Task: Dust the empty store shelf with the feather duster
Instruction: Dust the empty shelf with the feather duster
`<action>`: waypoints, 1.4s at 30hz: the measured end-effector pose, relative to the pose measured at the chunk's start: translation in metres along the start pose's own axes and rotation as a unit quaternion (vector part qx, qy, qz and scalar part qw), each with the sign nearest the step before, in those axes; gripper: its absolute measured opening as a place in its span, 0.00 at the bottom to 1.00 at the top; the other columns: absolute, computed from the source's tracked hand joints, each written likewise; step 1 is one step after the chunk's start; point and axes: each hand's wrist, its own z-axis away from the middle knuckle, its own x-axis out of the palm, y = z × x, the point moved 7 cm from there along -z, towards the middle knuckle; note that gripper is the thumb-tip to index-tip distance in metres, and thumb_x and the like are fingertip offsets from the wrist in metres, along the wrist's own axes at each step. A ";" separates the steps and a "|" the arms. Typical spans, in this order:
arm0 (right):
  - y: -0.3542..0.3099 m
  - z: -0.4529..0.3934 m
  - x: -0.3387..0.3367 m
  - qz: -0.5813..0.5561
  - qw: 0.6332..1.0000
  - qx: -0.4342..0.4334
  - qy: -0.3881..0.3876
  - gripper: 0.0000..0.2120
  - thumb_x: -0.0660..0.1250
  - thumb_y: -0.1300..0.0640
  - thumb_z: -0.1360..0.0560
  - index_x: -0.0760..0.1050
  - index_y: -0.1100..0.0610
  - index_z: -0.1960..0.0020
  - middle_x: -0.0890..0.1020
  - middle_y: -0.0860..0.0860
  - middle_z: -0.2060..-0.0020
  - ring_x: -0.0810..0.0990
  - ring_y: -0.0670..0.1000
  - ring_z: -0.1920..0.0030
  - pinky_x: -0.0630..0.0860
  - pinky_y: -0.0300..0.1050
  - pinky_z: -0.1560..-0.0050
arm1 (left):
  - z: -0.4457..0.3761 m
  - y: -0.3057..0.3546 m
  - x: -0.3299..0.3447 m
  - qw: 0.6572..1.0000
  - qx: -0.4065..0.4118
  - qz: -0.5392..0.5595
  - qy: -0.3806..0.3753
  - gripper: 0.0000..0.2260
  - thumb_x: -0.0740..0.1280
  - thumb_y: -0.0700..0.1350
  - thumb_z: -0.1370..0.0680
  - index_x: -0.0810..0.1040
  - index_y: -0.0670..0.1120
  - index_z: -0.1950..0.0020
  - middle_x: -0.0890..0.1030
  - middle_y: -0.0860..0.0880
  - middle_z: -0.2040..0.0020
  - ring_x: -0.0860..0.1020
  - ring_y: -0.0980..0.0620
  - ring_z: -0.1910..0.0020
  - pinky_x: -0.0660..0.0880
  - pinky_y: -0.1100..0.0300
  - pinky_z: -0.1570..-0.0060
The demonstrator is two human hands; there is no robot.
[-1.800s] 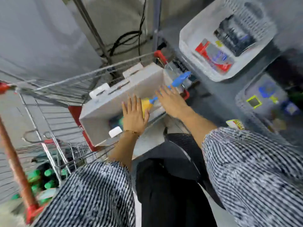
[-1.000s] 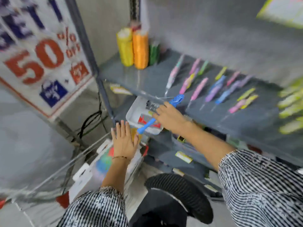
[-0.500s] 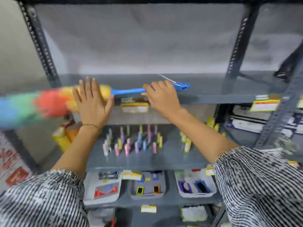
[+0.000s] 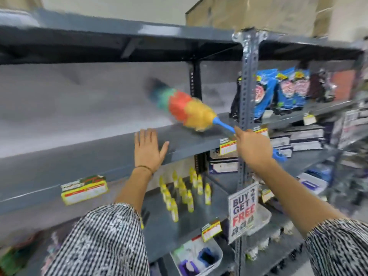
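Note:
The feather duster (image 4: pixel 185 108) has a fluffy yellow, orange, green and blue head and a blue handle. Its head lies on the right end of the empty grey shelf (image 4: pixel 89 154), blurred by motion. My right hand (image 4: pixel 253 148) is closed around the blue handle, whose end sticks out behind the hand. My left hand (image 4: pixel 148 150) rests flat, fingers spread, on the shelf's front edge, a little left of the duster head.
A perforated metal upright (image 4: pixel 246 116) stands just right of the duster. Blue snack bags (image 4: pixel 278 90) fill the neighbouring shelf. Small yellow bottles (image 4: pixel 183 192) stand on the shelf below, beside a "Buy 2 Get 1 Free" sign (image 4: pixel 244 212). A cardboard box (image 4: pixel 258 14) sits on top.
The duster swung from the far left over to the right end of the shelf. My left hand dropped from the duster onto the shelf edge. The view rose from the cart to this shelf.

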 end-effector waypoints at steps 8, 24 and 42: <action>0.017 0.008 0.019 0.113 0.978 0.043 -0.169 0.08 0.59 0.63 0.22 0.77 0.58 0.48 0.84 0.52 0.52 0.82 0.53 0.54 0.72 0.42 0.62 | 0.003 -0.008 0.033 0.998 0.024 -0.055 -0.033 0.29 0.52 0.56 0.21 0.60 0.36 0.29 0.64 0.36 0.28 0.57 0.37 0.26 0.48 0.41 0.26; -0.102 0.002 0.005 0.096 0.979 -0.095 -0.152 0.10 0.62 0.66 0.25 0.76 0.56 0.46 0.83 0.51 0.52 0.83 0.52 0.53 0.70 0.41 0.63 | 0.001 -0.009 0.026 0.999 -0.009 -0.013 -0.035 0.29 0.47 0.58 0.21 0.57 0.38 0.28 0.60 0.39 0.25 0.50 0.41 0.24 0.41 0.38 0.27; -0.036 0.004 -0.006 -0.009 0.982 0.107 -0.153 0.09 0.60 0.63 0.23 0.76 0.59 0.45 0.83 0.57 0.51 0.81 0.58 0.50 0.73 0.46 0.57 | 0.081 -0.138 -0.057 0.988 -0.127 -0.049 0.070 0.28 0.47 0.55 0.23 0.66 0.35 0.33 0.69 0.36 0.30 0.58 0.37 0.27 0.45 0.38 0.27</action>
